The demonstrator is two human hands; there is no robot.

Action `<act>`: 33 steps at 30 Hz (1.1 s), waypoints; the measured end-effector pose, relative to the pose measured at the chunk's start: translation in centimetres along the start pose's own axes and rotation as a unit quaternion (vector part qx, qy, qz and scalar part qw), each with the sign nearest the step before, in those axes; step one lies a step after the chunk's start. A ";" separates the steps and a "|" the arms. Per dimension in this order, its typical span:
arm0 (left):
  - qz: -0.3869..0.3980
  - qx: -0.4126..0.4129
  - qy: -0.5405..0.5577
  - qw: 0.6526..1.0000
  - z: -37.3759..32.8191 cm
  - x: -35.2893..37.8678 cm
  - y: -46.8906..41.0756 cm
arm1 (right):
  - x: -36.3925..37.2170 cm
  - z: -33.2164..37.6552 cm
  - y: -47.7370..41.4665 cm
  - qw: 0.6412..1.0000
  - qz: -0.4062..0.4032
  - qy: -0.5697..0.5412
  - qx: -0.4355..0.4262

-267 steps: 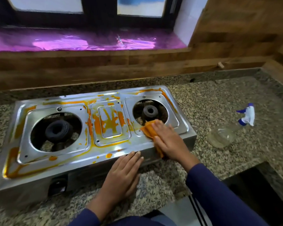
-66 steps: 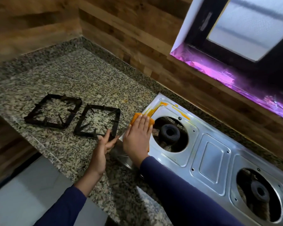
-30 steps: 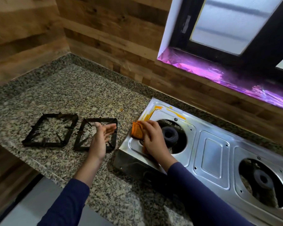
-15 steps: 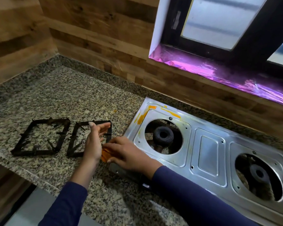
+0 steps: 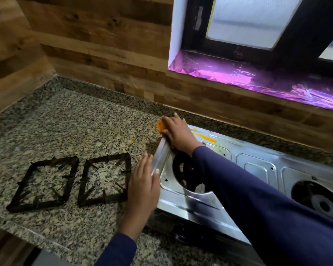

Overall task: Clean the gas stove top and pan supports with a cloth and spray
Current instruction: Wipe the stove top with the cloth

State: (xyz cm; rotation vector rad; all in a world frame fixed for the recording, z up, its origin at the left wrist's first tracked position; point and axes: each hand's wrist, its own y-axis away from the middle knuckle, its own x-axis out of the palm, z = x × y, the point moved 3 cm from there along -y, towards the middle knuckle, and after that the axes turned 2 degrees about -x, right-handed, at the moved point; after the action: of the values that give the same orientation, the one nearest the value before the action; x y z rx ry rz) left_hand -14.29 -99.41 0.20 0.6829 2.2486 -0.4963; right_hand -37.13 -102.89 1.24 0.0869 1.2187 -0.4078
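Observation:
The steel gas stove [image 5: 258, 167] lies on the granite counter, two burner holes open, with orange streaks along its far left edge. My right hand [image 5: 178, 134] presses an orange cloth [image 5: 160, 126] onto the stove's far left corner; most of the cloth is hidden under the hand. My left hand [image 5: 143, 182] rests flat, fingers extended, against the stove's left side, holding nothing. Two black pan supports [image 5: 43, 183] [image 5: 105, 176] lie side by side on the counter left of the stove. The spray bottle is out of view.
The granite counter [image 5: 71, 121] stretches left and back to wood-panelled walls [image 5: 104, 45]. A window sill covered in purple foil [image 5: 258, 75] sits above the stove's back. The counter's front edge runs at the lower left. Small orange specks lie on the granite near the cloth.
My right hand has carried the cloth from the stove's front left corner to its far left corner. My left hand has dropped against the stove's left side. The view has shifted slightly left.

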 end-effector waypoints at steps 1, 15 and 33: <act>0.015 0.006 -0.035 0.999 0.1 0.5 -0.1 | -0.2 -0.9 -0.5 1.000 -0.006 0.003 0.021; -0.016 0.012 -0.040 0.999 0.2 0.8 0.2 | 1.5 3.6 7.6 0.972 0.132 0.054 -0.187; 0.044 0.014 -0.101 0.994 0.2 1.2 0.2 | -5.0 -10.6 11.4 0.929 -0.076 0.014 0.363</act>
State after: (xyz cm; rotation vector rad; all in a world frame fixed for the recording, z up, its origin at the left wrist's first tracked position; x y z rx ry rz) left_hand -14.79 -98.95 -0.83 0.7107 2.0171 -0.5305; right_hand -43.98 -88.07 0.41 0.6387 1.0511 -0.9849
